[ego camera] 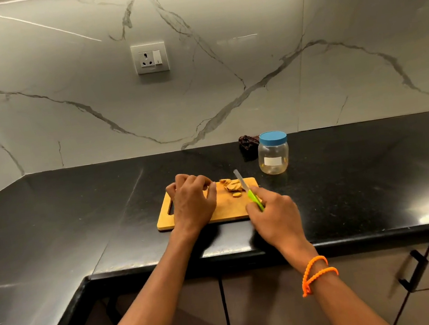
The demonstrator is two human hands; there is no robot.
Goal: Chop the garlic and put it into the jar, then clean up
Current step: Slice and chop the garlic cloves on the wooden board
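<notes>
Near the table's (77,214) front edge, the right hand (274,216) wraps its grip around the green handle of a knife (249,192), blade angled over the wooden cutting board (228,210). The left hand (192,200) rests curled on the board, its grip holding nothing visible, just beside the garlic pieces (232,186). Farther back, toward the wall edge, stands the lidded jar (273,152), with a dark cloth (247,142) behind it.

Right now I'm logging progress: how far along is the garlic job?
Early. Some garlic pieces lie cut on the wooden cutting board. The right hand grips the green-handled knife; the left hand rests curled on the board. The jar is still lidded and looks empty. Filling and cleanup remain.
</notes>
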